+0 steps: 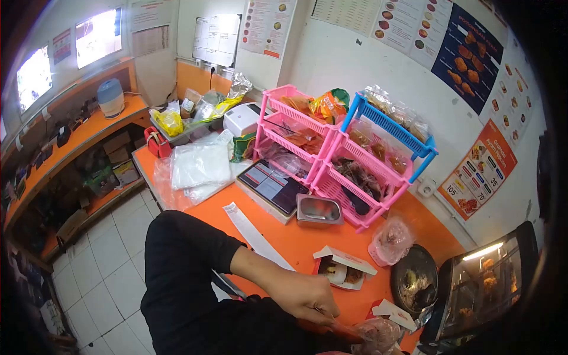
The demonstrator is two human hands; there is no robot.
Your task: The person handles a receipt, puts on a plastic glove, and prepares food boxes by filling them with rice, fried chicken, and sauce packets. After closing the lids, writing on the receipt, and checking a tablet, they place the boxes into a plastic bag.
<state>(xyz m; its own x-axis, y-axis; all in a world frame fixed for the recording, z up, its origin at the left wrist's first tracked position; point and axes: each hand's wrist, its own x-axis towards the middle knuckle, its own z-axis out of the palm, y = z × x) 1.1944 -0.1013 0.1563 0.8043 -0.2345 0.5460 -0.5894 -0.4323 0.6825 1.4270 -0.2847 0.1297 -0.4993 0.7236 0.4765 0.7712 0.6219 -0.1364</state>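
My left hand point(313, 300) reaches across from the left in a black sleeve, its fingers closed in a pinch at the edge of a clear plastic bag point(378, 334). Below it, more black sleeve point(278, 331) runs along the bottom edge; my right hand is hidden or lost in the plastic there, and its fingers cannot be made out. Just beyond my left hand stands an open food box point(340, 273) with white and brown food inside. A second open box point(395, 313), white and red, is partly covered by the bag.
On the orange table point(278, 236) are a tablet point(269, 186), a metal container point(319, 210), pink racks point(319, 151) of packets, a plastic-wrapped pink container point(391, 241) and a round dark pan point(414, 278). A lit food display case point(488, 284) borders the right side.
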